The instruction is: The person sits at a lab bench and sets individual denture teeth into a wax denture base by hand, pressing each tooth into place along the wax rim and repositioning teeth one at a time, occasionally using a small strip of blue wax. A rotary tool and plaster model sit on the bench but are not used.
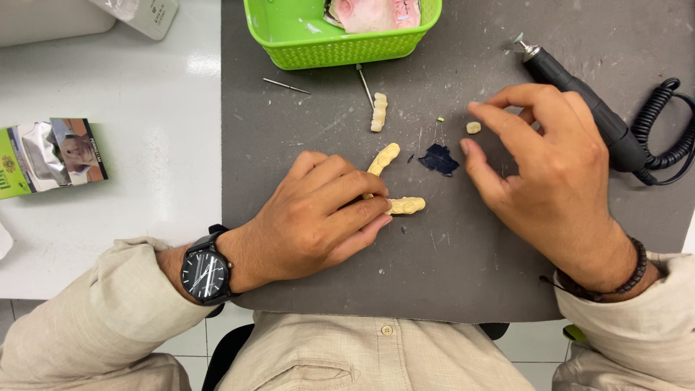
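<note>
Left hand: the left hand (318, 217) lies palm down on the grey mat (449, 268), its fingers (362, 210) drawn together and pinched on the near end of a yellowish tooth bridge (405, 205)
Held bridge: it lies flat on the mat in the middle of the scene, sticking out to the right of the fingertips
Right hand: the right hand (550, 174) hovers over the right part of the mat, fingers (499, 119) curled and apart, holding nothing
Small piece: a single tooth-shaped bit (473, 127) sits on the mat just beside the right fingertips; whether they touch it cannot be told
Other bridges: a second yellowish bridge (385, 156) lies tilted just beyond the left hand, a paler one (378, 111) farther off, near the basket
Dark scrap: a dark blue scrap (439, 159) lies between the two hands
Handpiece: a black rotary tool (579, 101) with coiled cord (662, 134) lies far right, behind the right hand
Basket: a green basket (340, 43) stands at the far edge of the mat
Worktop: the white worktop (130, 145) at left carries an opened carton (51, 156)
Wrists: black watch (206, 274) on the left, bead bracelet (622, 279) on the right
</note>
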The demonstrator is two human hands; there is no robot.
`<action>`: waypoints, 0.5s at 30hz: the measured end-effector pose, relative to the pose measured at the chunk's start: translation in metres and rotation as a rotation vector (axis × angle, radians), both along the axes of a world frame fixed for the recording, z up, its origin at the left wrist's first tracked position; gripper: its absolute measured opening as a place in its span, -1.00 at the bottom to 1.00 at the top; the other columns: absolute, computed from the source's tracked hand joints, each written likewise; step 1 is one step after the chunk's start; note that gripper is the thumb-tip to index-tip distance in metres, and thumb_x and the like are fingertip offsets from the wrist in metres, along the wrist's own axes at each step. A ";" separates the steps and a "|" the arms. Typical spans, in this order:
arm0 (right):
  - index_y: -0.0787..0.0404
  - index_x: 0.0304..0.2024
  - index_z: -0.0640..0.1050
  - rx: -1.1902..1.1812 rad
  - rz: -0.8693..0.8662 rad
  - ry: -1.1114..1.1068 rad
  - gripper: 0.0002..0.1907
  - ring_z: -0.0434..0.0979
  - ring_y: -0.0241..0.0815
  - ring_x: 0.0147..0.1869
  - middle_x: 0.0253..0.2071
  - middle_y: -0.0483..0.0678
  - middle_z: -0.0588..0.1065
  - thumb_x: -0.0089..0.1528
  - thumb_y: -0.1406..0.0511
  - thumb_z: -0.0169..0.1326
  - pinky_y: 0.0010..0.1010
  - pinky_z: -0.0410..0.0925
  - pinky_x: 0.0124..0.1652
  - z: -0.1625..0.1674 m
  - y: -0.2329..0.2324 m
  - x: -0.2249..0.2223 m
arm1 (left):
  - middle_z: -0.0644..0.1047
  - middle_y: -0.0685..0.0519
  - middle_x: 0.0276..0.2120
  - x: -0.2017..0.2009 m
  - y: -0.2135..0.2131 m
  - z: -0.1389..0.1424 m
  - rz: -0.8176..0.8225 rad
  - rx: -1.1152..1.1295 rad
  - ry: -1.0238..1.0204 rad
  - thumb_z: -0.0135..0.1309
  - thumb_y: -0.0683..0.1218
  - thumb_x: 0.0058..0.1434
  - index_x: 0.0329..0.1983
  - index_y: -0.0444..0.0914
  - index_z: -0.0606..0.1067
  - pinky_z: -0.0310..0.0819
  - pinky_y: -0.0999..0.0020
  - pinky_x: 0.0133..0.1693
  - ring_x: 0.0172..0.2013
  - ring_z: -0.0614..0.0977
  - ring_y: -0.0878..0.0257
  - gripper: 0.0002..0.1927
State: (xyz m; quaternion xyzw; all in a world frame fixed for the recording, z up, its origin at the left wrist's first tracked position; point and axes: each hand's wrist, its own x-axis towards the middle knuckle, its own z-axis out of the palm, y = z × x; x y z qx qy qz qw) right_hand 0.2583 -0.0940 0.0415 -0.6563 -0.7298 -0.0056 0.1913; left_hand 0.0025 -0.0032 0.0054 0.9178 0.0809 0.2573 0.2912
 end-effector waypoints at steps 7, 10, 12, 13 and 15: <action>0.24 -0.14 0.62 -0.093 0.382 0.383 -0.63 0.52 -0.08 -0.14 -0.12 -0.06 0.56 0.03 0.34 0.43 -0.31 0.41 -0.15 -0.017 -0.005 -0.018 | 0.53 0.16 -0.12 0.003 -0.002 -0.004 0.014 0.029 0.028 0.34 -0.09 0.24 -0.10 -0.21 0.58 0.22 0.24 -0.07 -0.14 0.50 0.24 -0.78; 0.23 -0.15 0.63 -0.095 0.435 0.368 -0.64 0.53 -0.10 -0.16 -0.14 -0.08 0.57 0.03 0.35 0.43 -0.28 0.41 -0.16 -0.020 -0.006 -0.021 | 0.52 0.17 -0.13 0.003 -0.002 -0.006 0.024 0.025 0.041 0.34 -0.07 0.24 -0.12 -0.20 0.58 0.21 0.22 -0.06 -0.13 0.50 0.24 -0.78; 0.23 -0.17 0.62 -0.074 0.456 0.340 -0.68 0.53 -0.11 -0.15 -0.14 -0.09 0.57 0.06 0.37 0.41 -0.28 0.41 -0.15 -0.020 -0.006 -0.021 | 0.52 0.17 -0.13 0.002 -0.002 -0.006 0.030 0.034 0.046 0.34 -0.07 0.24 -0.15 -0.19 0.57 0.20 0.22 -0.05 -0.13 0.50 0.24 -0.79; 0.23 -0.16 0.62 -0.062 0.466 0.338 -0.69 0.52 -0.12 -0.15 -0.14 -0.09 0.57 0.07 0.37 0.41 -0.30 0.40 -0.16 -0.020 -0.006 -0.021 | 0.52 0.18 -0.13 0.002 -0.002 -0.006 0.029 0.032 0.052 0.34 -0.07 0.24 -0.15 -0.19 0.57 0.20 0.23 -0.05 -0.13 0.49 0.25 -0.80; 0.24 -0.14 0.63 -0.041 0.484 0.335 -0.70 0.51 -0.13 -0.15 -0.13 -0.09 0.57 0.10 0.38 0.40 -0.34 0.39 -0.18 -0.019 -0.006 -0.021 | 0.52 0.18 -0.14 0.002 -0.002 -0.007 0.025 0.025 0.062 0.34 -0.06 0.23 -0.17 -0.18 0.58 0.20 0.24 -0.05 -0.13 0.49 0.25 -0.80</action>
